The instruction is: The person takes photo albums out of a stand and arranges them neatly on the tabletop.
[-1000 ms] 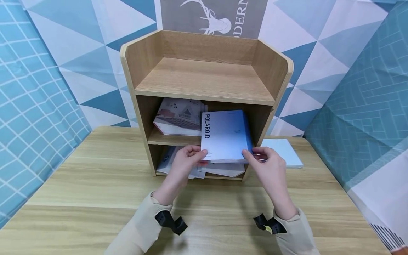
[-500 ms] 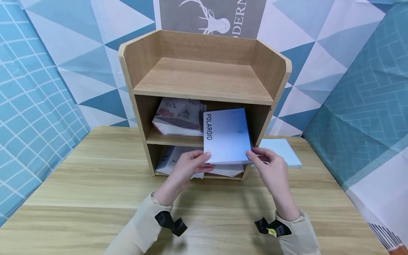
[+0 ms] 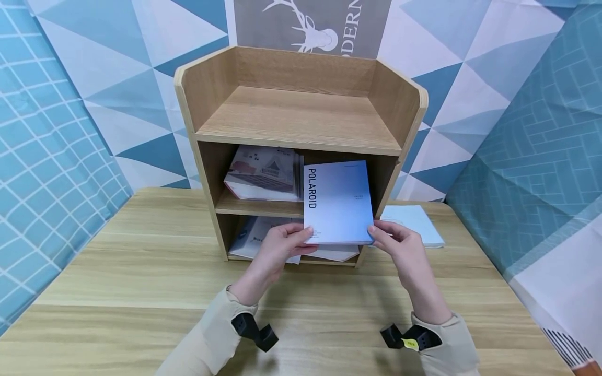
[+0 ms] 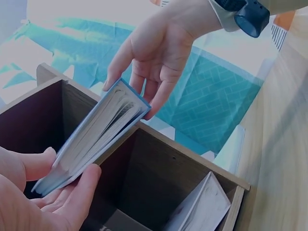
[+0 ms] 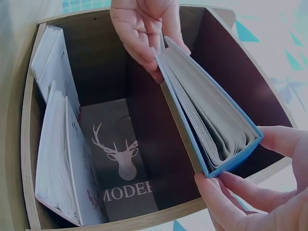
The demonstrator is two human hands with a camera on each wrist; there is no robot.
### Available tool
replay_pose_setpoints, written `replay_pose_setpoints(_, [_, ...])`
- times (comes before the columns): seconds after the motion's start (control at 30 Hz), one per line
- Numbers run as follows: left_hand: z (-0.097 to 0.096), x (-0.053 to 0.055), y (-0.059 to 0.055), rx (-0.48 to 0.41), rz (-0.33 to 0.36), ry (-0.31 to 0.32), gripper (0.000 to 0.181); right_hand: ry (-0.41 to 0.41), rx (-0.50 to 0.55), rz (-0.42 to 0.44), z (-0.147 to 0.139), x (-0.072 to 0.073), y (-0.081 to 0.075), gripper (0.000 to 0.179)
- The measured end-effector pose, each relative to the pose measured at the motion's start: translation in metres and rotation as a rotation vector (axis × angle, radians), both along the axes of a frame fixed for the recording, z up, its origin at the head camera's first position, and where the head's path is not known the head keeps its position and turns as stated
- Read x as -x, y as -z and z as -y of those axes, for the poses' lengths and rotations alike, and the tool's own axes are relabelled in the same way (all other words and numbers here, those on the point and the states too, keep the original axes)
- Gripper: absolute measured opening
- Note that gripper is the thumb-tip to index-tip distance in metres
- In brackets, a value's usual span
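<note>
A book point(image 3: 337, 201) with a blue-to-white cover marked POLAROID is held level in front of the middle compartment of a wooden shelf unit point(image 3: 301, 117). My left hand point(image 3: 276, 245) pinches its near left corner, thumb on the cover and fingers underneath. At the near right corner, my right hand point(image 3: 403, 246) grips it the same way. The pages of the book point(image 5: 207, 106) show at its near edge in the right wrist view, slightly fanned between the covers. Behind it, part of the middle compartment is hidden.
Left in the middle compartment lean several books point(image 3: 263, 172). The bottom compartment holds more books point(image 3: 263, 235), partly covered by my hands. A pale blue book point(image 3: 414, 222) lies on the wooden table point(image 3: 141, 292) right of the shelf. Patterned cloth walls point(image 3: 61, 136) surround the table.
The book has shifted a little to the right and toward me, drawing slightly away from the leaning books. Both hands moved along with it, keeping their hold.
</note>
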State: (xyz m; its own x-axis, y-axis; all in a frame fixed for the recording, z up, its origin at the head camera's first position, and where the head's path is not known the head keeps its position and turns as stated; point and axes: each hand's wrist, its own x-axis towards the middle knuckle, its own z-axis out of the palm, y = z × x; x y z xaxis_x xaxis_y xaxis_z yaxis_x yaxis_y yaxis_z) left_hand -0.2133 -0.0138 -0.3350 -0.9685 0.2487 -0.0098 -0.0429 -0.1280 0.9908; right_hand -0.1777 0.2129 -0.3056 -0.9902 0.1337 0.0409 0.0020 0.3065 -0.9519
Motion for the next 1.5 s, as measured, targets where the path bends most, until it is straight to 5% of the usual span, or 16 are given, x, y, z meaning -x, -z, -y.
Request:
replay_pose_setpoints(0.4, [-0.002, 0.002, 0.004, -0.022, 0.024, -0.057, 0.028, -0.051, 0.085, 0.043, 0.000, -0.001, 0.000, 0.053])
replay_pose_setpoints(0.87, [-0.003, 0.000, 0.008, 0.030, -0.006, -0.078, 0.028, -0.068, 0.051, 0.114, 0.001, 0.007, 0.002, 0.072])
replay_pose_setpoints(1.5, [-0.003, -0.008, 0.016, 0.044, -0.027, -0.051, 0.026, -0.085, 0.066, 0.083, -0.002, 0.003, 0.007, 0.061])
